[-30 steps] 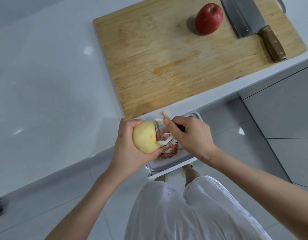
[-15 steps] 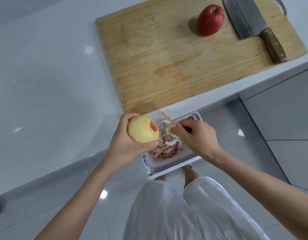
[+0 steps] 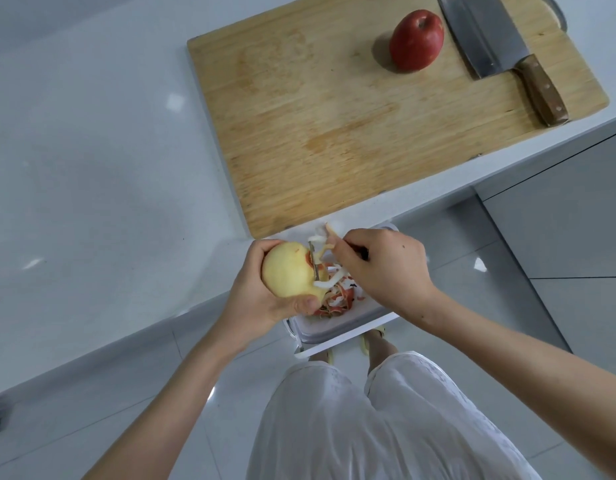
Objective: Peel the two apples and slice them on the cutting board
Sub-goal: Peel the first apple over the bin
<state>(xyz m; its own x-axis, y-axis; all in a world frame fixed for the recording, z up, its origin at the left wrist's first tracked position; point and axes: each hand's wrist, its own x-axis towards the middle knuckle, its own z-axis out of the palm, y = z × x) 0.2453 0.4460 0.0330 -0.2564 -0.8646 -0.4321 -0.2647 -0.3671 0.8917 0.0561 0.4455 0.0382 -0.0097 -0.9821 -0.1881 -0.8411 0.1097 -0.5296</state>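
Observation:
My left hand point(image 3: 261, 299) grips a mostly peeled, pale yellow apple point(image 3: 287, 270) that keeps a small red patch of skin on its right side. My right hand point(image 3: 386, 268) holds a peeler point(image 3: 315, 266) whose metal blade lies against that red patch, with curls of peel hanging from it. Both hands hover over a white bin point(image 3: 337, 327) holding red and white peelings. A whole red apple point(image 3: 416, 39) stands at the back of the wooden cutting board point(image 3: 299, 133), beside a cleaver point(image 3: 500, 53) with a wooden handle.
The board lies on a white countertop point(image 3: 92, 150) whose front edge runs diagonally past my hands. Grey cabinet fronts point(image 3: 559, 220) stand at the right. Below are a glossy tiled floor and my white clothing.
My left hand turned the apple so its remaining red patch faces the peeler. My right hand brought the blade back against the apple after being a little apart from it.

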